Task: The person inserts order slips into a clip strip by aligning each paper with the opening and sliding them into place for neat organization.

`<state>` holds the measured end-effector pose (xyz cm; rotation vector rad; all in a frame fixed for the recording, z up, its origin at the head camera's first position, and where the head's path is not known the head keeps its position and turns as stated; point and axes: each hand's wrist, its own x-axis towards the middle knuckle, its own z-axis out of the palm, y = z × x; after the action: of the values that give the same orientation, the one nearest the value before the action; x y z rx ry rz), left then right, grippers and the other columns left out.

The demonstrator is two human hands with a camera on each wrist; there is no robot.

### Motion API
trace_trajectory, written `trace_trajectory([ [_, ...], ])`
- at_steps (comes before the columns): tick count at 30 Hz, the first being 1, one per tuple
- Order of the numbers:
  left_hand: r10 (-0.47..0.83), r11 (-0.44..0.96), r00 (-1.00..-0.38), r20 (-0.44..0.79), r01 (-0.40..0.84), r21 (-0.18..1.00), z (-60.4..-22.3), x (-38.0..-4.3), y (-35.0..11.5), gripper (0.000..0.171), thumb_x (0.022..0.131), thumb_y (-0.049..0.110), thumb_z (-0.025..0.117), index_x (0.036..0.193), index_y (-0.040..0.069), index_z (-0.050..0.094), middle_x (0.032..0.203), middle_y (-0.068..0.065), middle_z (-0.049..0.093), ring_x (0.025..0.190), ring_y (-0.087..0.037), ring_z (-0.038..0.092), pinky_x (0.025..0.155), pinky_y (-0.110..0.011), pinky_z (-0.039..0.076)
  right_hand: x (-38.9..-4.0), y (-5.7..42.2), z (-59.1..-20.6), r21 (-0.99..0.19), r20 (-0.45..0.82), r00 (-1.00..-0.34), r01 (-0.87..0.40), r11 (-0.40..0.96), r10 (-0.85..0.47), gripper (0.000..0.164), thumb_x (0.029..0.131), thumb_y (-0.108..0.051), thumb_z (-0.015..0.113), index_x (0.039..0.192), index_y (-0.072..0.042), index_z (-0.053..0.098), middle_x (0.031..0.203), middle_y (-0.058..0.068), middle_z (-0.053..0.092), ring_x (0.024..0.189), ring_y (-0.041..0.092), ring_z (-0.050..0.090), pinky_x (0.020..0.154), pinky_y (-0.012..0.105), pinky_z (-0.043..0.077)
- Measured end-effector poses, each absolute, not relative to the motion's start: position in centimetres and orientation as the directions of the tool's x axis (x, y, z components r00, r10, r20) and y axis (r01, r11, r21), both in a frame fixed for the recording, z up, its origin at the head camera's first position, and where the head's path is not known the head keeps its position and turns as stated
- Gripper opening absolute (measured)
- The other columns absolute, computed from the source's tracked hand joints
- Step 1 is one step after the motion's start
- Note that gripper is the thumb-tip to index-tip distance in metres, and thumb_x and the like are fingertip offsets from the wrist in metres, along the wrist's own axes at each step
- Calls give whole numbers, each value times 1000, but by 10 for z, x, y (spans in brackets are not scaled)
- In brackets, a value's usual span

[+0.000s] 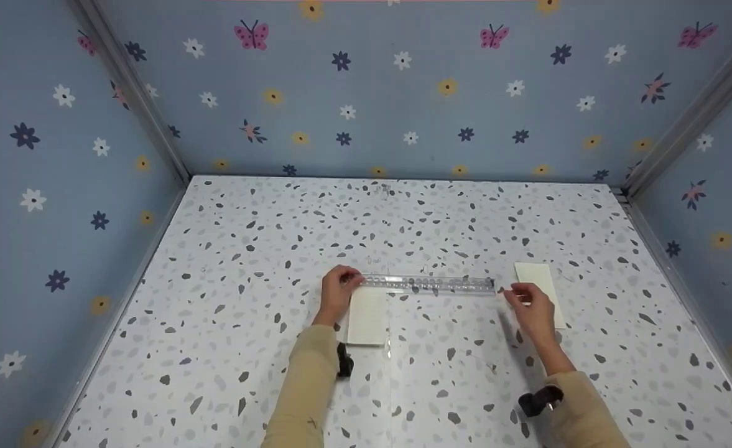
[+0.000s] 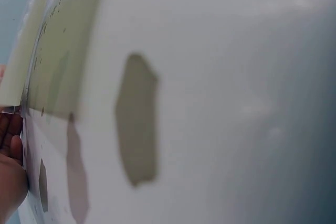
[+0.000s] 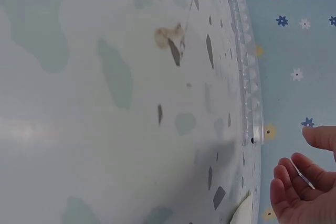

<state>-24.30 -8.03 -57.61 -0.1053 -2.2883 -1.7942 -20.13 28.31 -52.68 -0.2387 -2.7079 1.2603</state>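
Observation:
My left hand (image 1: 336, 292) grips the left end of a clear plastic ruler (image 1: 431, 284) with rows of round cut-outs. The ruler runs to the right, roughly level across the head view. Just below its left end is a cream paper rectangle (image 1: 367, 317), right beside the left hand. In the left wrist view, the fingers (image 2: 10, 135) show only partly, close to the end of the cream paper. Past the ruler's right end is my right hand (image 1: 533, 311), its thumb and loosely bent fingers apart with nothing between them in the right wrist view.
A second cream paper rectangle (image 1: 540, 289) lies partly behind the right hand. Both lie over a white speckled table (image 1: 247, 249). Blue flowered panels (image 1: 390, 124) stand along the back and both sides. Black wrist straps (image 1: 541, 401) sit at both sleeves.

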Motion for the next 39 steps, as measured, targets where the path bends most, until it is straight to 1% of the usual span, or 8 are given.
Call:
trace_trajectory([
  [6,-87,230,-970,226,201,952,-578,-244,-81,15,77,4,66,86,-6,61,83,-16,59,80,-27,52,74,-35,40,-207,295,-524,-768,45,-970,119,630,239,33,87,-19,56,111,5,53,103,20,56,93,28,52,80,38,42],
  [13,-104,256,-981,165,134,957,-578,-246,-80,13,77,6,67,86,-2,62,83,-8,59,79,-19,52,74,-29,41,-215,307,-525,-773,84,-953,122,622,291,33,87,-14,55,110,9,52,105,25,55,95,33,52,81,40,42],
  [19,-103,263,-980,172,140,955,-579,-246,-81,13,77,7,67,86,-2,62,82,-8,59,78,-19,52,73,-29,41,-221,318,-524,-782,86,-941,140,607,328,35,87,-14,54,113,10,50,110,26,52,100,35,49,84,42,39],
  [24,-97,260,-979,181,151,954,-579,-246,-80,12,77,6,66,86,-2,62,82,-8,59,78,-19,52,73,-29,42,-224,325,-524,-788,43,-932,190,586,359,39,88,-16,53,118,9,48,116,25,49,106,35,45,87,43,36],
  [30,-106,237,-983,147,118,964,-577,-245,-79,10,78,4,65,86,-2,61,83,-8,59,78,-19,52,74,-31,41,-228,333,-526,-794,-5,-918,244,556,396,45,89,-20,52,123,8,44,122,25,45,111,35,41,91,43,33],
  [33,-109,239,-984,141,111,965,-577,-246,-80,10,78,4,65,86,-1,62,83,-7,59,78,-18,52,74,-30,41,-231,337,-528,-787,-52,-907,294,542,417,48,89,-22,51,126,8,40,126,25,42,113,35,39,93,43,31],
  [39,-112,240,-983,146,116,964,-577,-246,-79,11,78,3,66,87,-2,61,83,-8,59,79,-19,52,74,-30,41,-236,344,-534,-774,-74,-903,320,547,424,53,88,-20,53,129,8,35,129,26,38,115,37,37,94,44,31],
])
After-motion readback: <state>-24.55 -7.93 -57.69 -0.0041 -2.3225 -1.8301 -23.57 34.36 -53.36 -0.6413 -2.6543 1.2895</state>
